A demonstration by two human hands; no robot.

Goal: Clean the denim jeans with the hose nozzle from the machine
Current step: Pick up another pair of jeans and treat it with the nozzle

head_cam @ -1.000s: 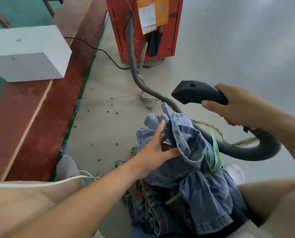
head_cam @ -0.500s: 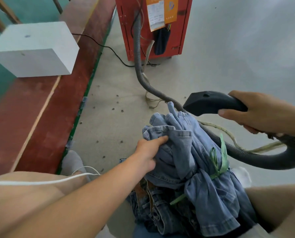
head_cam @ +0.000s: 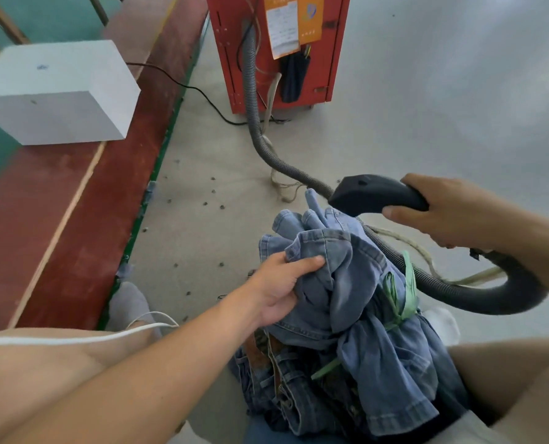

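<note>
A crumpled heap of light-blue denim jeans [head_cam: 363, 302] lies between my knees, tied with a green strip [head_cam: 401, 296]. My left hand [head_cam: 282, 288] grips a fold of the top pair at its left side. My right hand [head_cam: 439, 209] holds the black hose nozzle [head_cam: 372, 193] just above the far end of the jeans, its mouth pointing left. The grey ribbed hose [head_cam: 260, 136] runs from the red machine [head_cam: 279, 49] across the floor, loops behind the jeans and curls up to the nozzle at the right.
A white block [head_cam: 58, 94] rests on a red-brown board [head_cam: 74, 200] along the left. A black cable [head_cam: 199, 94] crosses the grey floor to the machine. Small dark specks dot the floor. My legs frame the bottom, with a white cord [head_cam: 74, 339] over the left one.
My left hand went from flat against the jeans to gripping a fold of the top pair. The nozzle in my right hand came down closer to the denim.
</note>
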